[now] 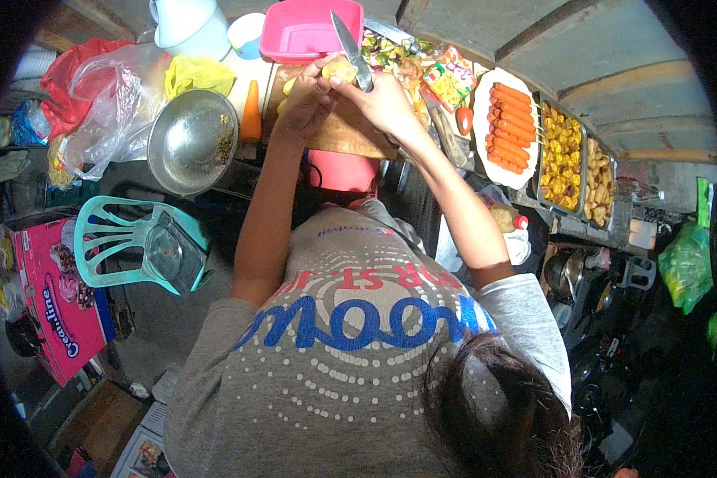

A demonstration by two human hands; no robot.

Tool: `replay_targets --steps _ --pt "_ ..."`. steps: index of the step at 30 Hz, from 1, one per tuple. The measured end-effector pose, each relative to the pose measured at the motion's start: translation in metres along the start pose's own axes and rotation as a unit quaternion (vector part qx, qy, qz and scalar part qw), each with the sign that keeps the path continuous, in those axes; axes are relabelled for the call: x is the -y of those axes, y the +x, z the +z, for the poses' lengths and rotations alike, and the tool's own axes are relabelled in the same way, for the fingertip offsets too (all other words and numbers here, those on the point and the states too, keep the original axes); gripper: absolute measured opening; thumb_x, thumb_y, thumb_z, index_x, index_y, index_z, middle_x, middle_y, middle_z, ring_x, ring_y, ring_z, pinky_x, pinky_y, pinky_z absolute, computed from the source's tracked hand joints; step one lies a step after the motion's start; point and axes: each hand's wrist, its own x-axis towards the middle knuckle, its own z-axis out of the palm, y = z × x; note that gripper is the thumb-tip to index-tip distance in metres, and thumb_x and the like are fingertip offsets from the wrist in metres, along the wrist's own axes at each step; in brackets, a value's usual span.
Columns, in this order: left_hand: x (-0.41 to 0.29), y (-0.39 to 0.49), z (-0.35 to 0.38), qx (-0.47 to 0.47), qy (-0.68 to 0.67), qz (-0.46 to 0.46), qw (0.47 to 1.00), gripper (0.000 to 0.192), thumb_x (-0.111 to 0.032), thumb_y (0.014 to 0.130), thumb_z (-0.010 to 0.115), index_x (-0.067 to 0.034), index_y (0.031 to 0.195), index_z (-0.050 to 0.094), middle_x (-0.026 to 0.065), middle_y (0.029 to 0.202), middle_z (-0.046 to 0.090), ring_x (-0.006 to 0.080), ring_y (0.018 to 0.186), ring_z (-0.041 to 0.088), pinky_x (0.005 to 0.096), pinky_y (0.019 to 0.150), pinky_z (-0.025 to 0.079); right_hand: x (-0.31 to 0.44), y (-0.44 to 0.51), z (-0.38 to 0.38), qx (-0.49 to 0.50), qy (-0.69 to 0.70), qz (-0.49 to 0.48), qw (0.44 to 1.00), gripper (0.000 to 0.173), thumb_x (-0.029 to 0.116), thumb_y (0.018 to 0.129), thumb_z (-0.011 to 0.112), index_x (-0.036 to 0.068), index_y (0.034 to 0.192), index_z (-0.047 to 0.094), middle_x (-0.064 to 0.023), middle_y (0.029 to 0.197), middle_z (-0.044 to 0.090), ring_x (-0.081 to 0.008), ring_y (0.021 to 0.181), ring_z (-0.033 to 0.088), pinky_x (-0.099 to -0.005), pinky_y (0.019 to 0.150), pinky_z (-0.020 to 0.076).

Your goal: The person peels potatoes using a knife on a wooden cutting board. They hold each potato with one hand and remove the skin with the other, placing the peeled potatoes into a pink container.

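Note:
My left hand [306, 104] grips a yellowish, potato-like vegetable [342, 69] above a wooden cutting board [358, 142]. In my right hand [388, 106] is a kitchen knife [349, 45], its blade slanting up and away beside the vegetable. The right thumb reaches close to the vegetable; whether it touches cannot be told. Yellow pieces [288, 87] lie on the board, partly hidden by my left hand. Just beyond the hands stands a pink plastic tub [312, 51]. A carrot [251, 113] lies left of the board.
To the left is a metal strainer [185, 143] near a yellow plastic bag [198, 76]. Vegetable scraps [382, 57] and another blade [389, 31] lie behind the knife. Rightward are a plate [485, 95] of skewered hotdogs [508, 128] and a metal food tray [585, 179]. A turquoise chair [119, 272] stands at left.

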Motion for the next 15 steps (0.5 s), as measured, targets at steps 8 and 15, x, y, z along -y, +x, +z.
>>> replay_targets --steps 8,15 --pt "0.002 0.000 -0.011 0.010 -0.016 -0.013 1.000 0.061 -0.018 0.085 0.065 0.001 0.132 0.032 0.0046 0.110 0.054 0.0079 0.094 0.055 0.0181 0.076 0.050 0.023 -0.005 -0.006 0.021 -0.067 0.090 0.993 0.034 0.037 0.083 0.064 0.004 0.087 0.069 -0.0078 0.062 0.062 -0.0124 0.058 0.057 -0.0314 0.056 0.0456" --pt "0.001 0.006 0.009 -0.027 -0.008 -0.028 0.999 0.047 -0.017 0.091 0.057 -0.003 0.130 0.035 0.0034 0.110 0.053 0.0077 0.094 0.056 0.0161 0.071 0.051 0.000 0.001 -0.002 -0.030 -0.059 0.038 0.997 0.036 0.035 0.083 0.062 0.000 0.083 0.066 -0.0150 0.064 0.063 -0.0244 0.061 0.063 -0.0379 0.059 0.0474"
